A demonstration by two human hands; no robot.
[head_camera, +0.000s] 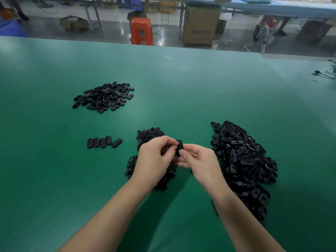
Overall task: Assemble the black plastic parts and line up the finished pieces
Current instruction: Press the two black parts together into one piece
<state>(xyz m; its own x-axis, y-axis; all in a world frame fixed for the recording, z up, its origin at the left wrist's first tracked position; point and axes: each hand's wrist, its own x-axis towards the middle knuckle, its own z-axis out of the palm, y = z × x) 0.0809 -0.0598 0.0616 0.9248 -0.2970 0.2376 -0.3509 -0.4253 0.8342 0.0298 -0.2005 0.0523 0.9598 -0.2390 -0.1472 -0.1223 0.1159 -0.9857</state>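
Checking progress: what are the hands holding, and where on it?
Both hands, left and right, pinch one black oval part by its edges.

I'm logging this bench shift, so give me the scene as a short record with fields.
surface: green table
left hand: pinches the black part
right hand: pinches the same black part
finished row: five pieces, left of the hands, last one tilted
piles: far-left pile; big pile on the right; small-parts pile under the hands
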